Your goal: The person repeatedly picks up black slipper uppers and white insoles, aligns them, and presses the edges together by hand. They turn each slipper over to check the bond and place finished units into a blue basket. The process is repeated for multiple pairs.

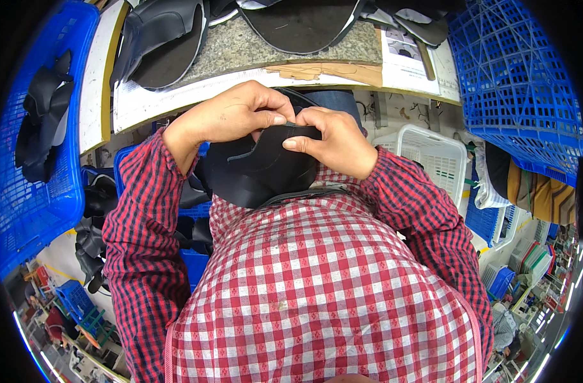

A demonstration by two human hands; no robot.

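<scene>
A black leather-like shoe upper rests against my checked apron, just in front of the table edge. My left hand pinches its top edge between thumb and fingers. Close beside it, my right hand grips the same edge, thumb on the near face and fingers curled behind. The fingertips of both hands nearly meet at the seam. Part of the piece behind the fingers is hidden.
Ahead is a table with a stone slab, bearing more black shoe pieces. A blue basket with black pieces stands left; another blue basket is at right. Beneath it sits a white basket. A thin tool lies on paper.
</scene>
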